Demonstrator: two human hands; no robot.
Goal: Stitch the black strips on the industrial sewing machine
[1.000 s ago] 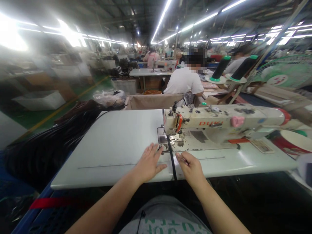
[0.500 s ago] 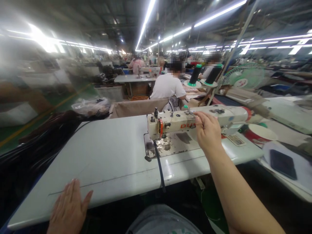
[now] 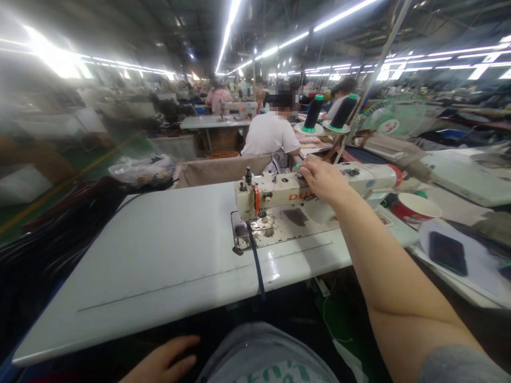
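Note:
A white sewing machine [image 3: 263, 194] stands on the pale table [image 3: 159, 244]. A dark strip [image 3: 256, 260] runs from under its needle area over the table's front edge. My right hand [image 3: 321, 178] is on top of the machine arm, beside the small green-topped part, with its fingers bent together; what they hold, if anything, is hidden. Below the front edge, close to my body, is my left hand [image 3: 171, 359], its fingers apart and nothing in it.
Two black thread cones [image 3: 312, 114] stand behind the machine. A person in a white shirt [image 3: 269, 133] sits beyond the cloth-lined bin [image 3: 199, 173]. At right are a red-and-white tub [image 3: 415, 207], a phone [image 3: 447, 252] and a green fan [image 3: 393, 119].
My left hand has left the table top and moved right, down below the front edge. My right hand has reached farther over the machine's top. The view has shifted slightly.

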